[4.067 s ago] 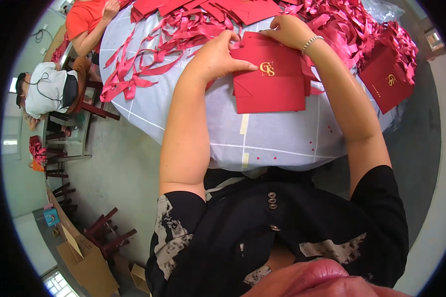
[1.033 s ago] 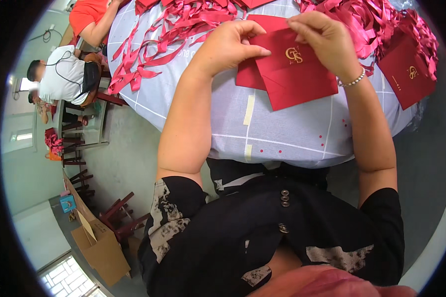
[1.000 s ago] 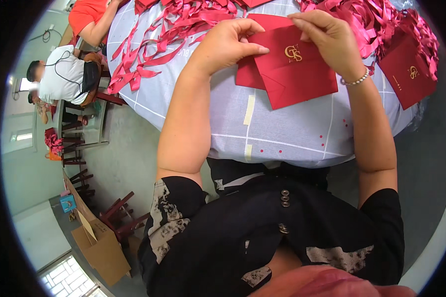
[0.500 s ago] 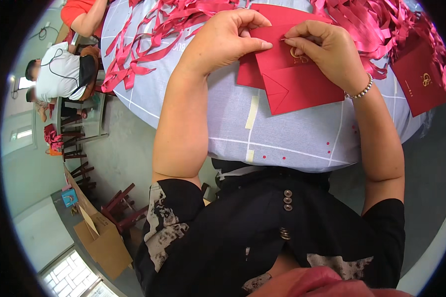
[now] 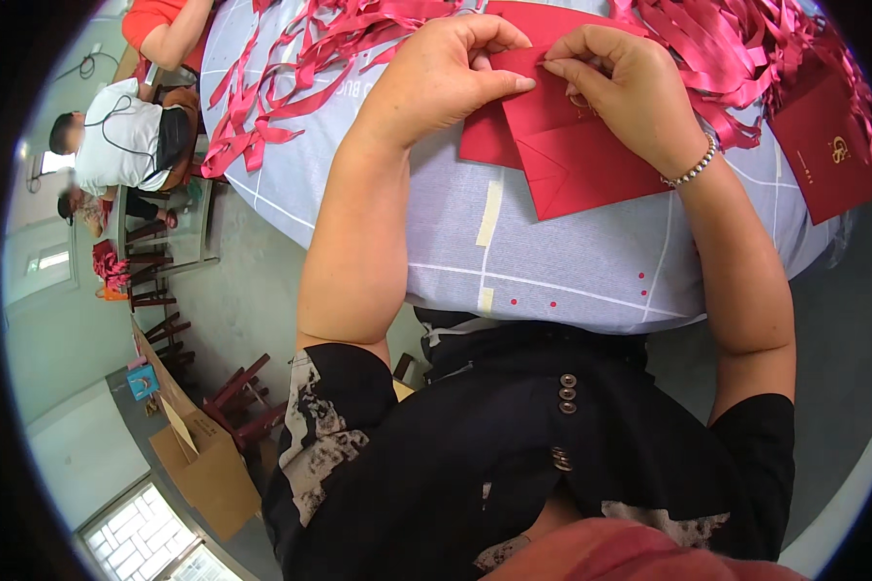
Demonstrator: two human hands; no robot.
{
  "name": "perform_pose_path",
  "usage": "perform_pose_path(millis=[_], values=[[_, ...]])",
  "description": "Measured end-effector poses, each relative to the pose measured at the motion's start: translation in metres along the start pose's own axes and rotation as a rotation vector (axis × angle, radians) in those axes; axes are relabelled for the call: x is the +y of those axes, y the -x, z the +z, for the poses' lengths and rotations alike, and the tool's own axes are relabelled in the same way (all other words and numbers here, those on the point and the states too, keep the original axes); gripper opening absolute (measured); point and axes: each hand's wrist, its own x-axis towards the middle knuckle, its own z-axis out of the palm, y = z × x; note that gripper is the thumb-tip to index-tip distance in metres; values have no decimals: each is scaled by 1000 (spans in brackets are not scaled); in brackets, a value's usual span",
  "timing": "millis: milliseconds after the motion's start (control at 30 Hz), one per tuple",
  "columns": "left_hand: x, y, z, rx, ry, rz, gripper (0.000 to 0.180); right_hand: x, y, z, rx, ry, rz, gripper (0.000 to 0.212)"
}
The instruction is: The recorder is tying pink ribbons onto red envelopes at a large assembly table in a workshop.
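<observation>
A red paper gift bag (image 5: 591, 169) with a folded bottom and a gold emblem lies flat before me, slightly turned. My left hand (image 5: 455, 82) grips its upper left edge between thumb and curled fingers. Over the bag's upper part, my right hand (image 5: 635, 92) has thumb and forefinger pinched together; whatever is between them is too small to make out. The right hand partly covers the emblem. Underneath lies more red paper (image 5: 489, 140), likely other bags. Red satin ribbons (image 5: 325, 58) spread at the far left, and a thicker heap of ribbons (image 5: 712, 63) lies at the far right.
Another red bag (image 5: 819, 160) rests at the table's right edge. A grey-blue cloth with white lines (image 5: 572, 261) covers the table. People sit at the far left, one in a white shirt (image 5: 121, 136). Stools (image 5: 237, 397) and a cardboard box (image 5: 208, 474) stand left on the floor.
My right hand has shifted slightly left and up, its pinched fingertips closer to the left thumb. The left hand stays nearly still at the bag's edge.
</observation>
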Motion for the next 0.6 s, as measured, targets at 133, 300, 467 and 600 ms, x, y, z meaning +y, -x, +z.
perform_pose_path(millis=[133, 300, 467, 600], values=[[6, 3, 11, 72, -45, 40, 26, -3, -1, 0, 59, 210, -122, 9], [18, 7, 16, 139, -206, 148, 22, -11, 1, 16, 224, 545, -332, 9], [9, 8, 10, 162, -97, 104, 22, -12, 1, 7, 163, 423, -330, 9], [12, 8, 8, 156, -29, 75, 23, -10, 4, -13, 0, 67, -287, 20]])
